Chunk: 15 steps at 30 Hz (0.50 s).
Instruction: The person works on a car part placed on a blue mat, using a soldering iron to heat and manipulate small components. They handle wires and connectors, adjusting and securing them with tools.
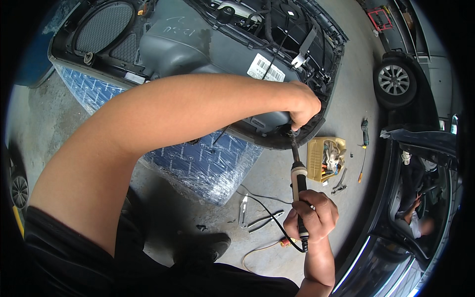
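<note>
My right hand point(316, 215) grips the handle of a corded soldering iron point(298, 173), its shaft pointing up and away from me. The iron's tip meets the near right corner of a large grey and black car door panel point(173, 47), which lies with its inner side up. At that same corner, my left hand point(305, 104) reaches across with fingers bent down and pinched close beside the tip. What those fingers hold, if anything, is too small to make out. Wiring and a white label point(265, 68) show on the panel.
A blue, film-wrapped package point(198, 163) supports the panel. On the concrete floor lie pliers point(267, 221), a utility knife point(243, 210), a yellow tool bin point(315, 158) and a screwdriver point(365, 132). At right stands a dark car point(391, 242) with a person point(413, 222) inside.
</note>
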{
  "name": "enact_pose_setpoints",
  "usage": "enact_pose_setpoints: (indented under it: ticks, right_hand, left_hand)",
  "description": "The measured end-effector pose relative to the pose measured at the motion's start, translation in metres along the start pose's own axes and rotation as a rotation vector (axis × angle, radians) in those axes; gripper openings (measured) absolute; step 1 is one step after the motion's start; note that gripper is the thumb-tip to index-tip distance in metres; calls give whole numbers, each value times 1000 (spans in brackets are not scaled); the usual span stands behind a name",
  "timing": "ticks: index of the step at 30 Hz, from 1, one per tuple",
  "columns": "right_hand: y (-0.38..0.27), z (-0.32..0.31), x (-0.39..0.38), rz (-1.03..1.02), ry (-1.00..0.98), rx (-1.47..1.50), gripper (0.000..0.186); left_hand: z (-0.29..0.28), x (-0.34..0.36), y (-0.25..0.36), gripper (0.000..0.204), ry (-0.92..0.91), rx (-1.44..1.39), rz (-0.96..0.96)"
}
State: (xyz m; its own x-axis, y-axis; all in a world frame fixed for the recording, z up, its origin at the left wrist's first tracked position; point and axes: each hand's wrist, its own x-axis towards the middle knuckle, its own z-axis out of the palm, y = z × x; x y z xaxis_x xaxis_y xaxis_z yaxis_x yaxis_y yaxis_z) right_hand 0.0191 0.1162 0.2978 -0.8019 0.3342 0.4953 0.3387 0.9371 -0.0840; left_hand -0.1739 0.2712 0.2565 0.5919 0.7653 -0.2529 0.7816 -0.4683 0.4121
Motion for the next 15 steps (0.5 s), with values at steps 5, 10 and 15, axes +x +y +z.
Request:
enact_pose_setpoints:
  ticks: [5,10,15]
  right_hand:
    - [0,0,-1,7,0,4,23]
    - [0,0,0,30,11,11,24]
    - [-2,-2,-2,54,6,-6,24]
  left_hand:
    - [0,0,1,51,3,2,-2]
    - [0,0,1,51,2,3,-6]
    - [0,0,1,51,7,7,7]
